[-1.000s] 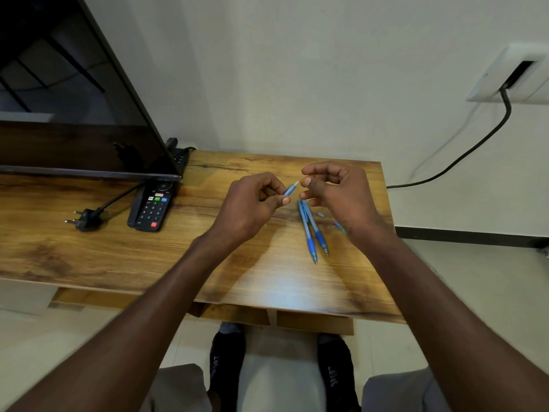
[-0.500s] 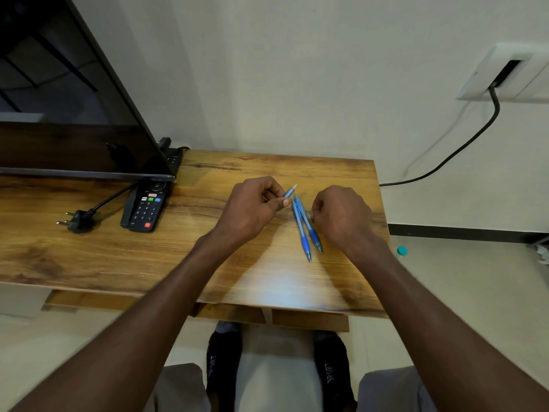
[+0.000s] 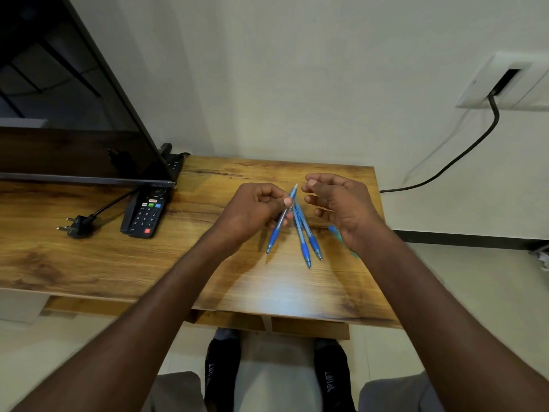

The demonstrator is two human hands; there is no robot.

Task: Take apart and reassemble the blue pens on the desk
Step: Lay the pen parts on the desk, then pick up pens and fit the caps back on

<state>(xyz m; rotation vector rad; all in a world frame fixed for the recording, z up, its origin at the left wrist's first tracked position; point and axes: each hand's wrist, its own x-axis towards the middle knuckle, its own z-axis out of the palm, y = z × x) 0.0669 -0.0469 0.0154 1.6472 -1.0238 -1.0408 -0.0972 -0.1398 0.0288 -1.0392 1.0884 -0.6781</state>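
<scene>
Half a second back the right hand (image 3: 341, 208) was down at the counter (image 3: 89, 257) beside the lying pens; it is now lifted clear of the surface, fingers loosely curled. Whether it pinches anything between thumb and forefinger cannot be told. The left hand (image 3: 252, 212) has kept its place and grips a blue pen (image 3: 280, 221) between thumb and curled fingers. More of that pen shows below the fist than before.

At the far left stands a dark screen (image 3: 68, 114), with a black remote (image 3: 145, 214) just in front of its lower corner and a loose black plug (image 3: 75, 226) left of the remote. A black cable (image 3: 463, 153) runs down the wall from a white socket (image 3: 505, 81) at the right. A small blue-green piece (image 3: 334, 228) lies on the counter, partly hidden by the right wrist.

The held pen slants: its tip points down and toward the person, just above the counter, and its back end points up and away, between the two hands. Two more blue pens (image 3: 304, 233) lie flat on the counter side by side, just right of the held one, their tips toward the person and their far ends under it.
</scene>
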